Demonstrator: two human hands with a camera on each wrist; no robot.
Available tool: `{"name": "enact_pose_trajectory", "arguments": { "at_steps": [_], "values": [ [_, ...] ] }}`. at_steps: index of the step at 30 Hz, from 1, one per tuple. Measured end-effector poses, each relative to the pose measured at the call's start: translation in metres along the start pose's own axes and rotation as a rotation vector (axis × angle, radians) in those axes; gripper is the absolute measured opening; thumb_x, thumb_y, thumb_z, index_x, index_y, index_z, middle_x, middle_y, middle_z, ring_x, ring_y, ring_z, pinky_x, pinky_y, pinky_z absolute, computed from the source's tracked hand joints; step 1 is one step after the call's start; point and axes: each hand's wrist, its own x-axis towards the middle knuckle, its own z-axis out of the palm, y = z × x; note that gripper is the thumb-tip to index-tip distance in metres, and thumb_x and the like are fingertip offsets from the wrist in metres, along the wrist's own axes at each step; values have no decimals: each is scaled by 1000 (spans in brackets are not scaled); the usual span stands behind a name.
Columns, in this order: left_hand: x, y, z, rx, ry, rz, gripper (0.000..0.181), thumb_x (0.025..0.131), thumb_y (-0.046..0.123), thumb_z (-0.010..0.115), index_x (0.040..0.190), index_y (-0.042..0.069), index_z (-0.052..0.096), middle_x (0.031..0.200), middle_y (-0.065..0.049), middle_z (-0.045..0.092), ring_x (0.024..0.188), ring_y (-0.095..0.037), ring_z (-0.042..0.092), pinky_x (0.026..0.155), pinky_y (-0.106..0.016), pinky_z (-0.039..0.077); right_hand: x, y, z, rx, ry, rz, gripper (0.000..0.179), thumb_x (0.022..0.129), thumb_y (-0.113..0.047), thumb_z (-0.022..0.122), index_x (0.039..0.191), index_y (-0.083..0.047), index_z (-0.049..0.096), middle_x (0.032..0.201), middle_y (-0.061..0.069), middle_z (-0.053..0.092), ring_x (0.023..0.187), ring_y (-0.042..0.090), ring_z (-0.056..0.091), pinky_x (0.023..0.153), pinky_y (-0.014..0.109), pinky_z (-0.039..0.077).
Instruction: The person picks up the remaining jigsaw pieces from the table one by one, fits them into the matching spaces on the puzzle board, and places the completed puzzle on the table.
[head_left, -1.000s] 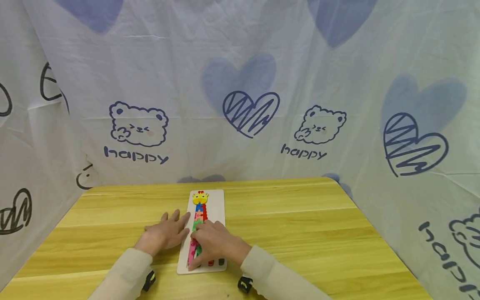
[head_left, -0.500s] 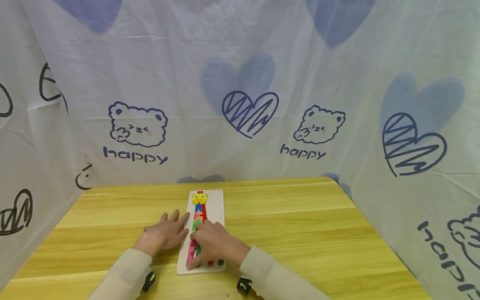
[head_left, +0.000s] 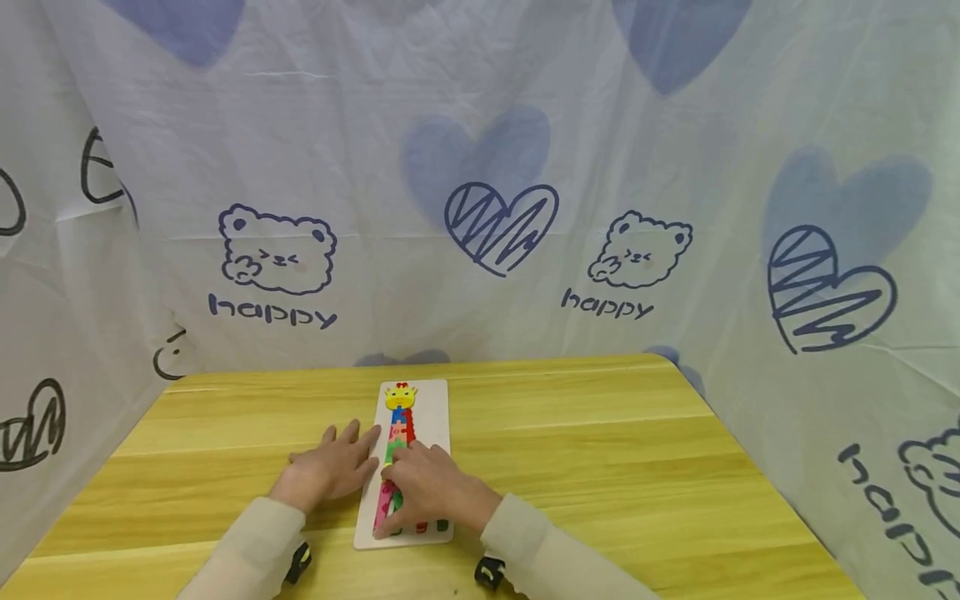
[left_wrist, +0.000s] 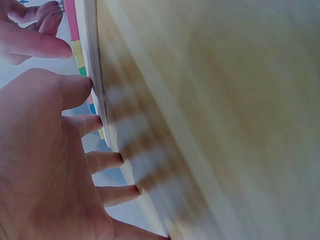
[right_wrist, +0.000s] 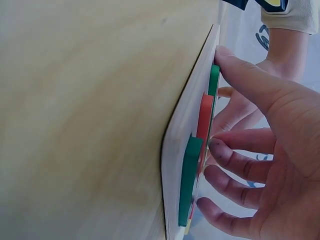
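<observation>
A white puzzle board point(head_left: 432, 408) lies lengthwise on the table, bearing a giraffe puzzle with a yellow head point(head_left: 401, 397) and colored interlocking pieces down the neck. My left hand point(head_left: 330, 471) lies with fingers spread, tips at the board's left edge. Over the lower half of the puzzle is my right hand point(head_left: 431, 487), its thumb low beside the pink piece point(head_left: 384, 498) and its index fingertip higher up. From the right wrist, that thumb meets the board edge by a green piece point(right_wrist: 214, 80); its other fingers bend loosely near the pieces. The palm hides part of the giraffe's body.
The wooden table point(head_left: 600, 467) extends around the board on all sides. Behind it hangs a white curtain point(head_left: 375, 167) printed with hearts and bears. Black wrist devices sit under both cream sleeves point(head_left: 555, 542).
</observation>
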Motion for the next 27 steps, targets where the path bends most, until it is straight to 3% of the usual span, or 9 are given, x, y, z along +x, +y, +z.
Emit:
{"name": "enact_pose_trajectory", "arguments": {
  "at_steps": [11, 27],
  "values": [
    [1, 2, 0, 5, -4, -4, 62, 107, 42, 46, 162, 17, 34, 168, -25, 27, 148, -63, 25, 90, -95, 29, -3, 1, 0, 29, 10, 1, 67, 77, -73, 76, 125, -26, 75, 109, -9, 66, 87, 9, 46, 72, 24, 42],
    [1, 1, 0, -2, -2, -2, 62, 108, 43, 46, 162, 17, 33, 168, -25, 27, 149, -62, 25, 91, -95, 28, -4, 0, 0, 25, 21, -4, 66, 77, -73, 76, 125, -27, 75, 103, -9, 64, 84, 8, 45, 70, 24, 40]
  ]
}}
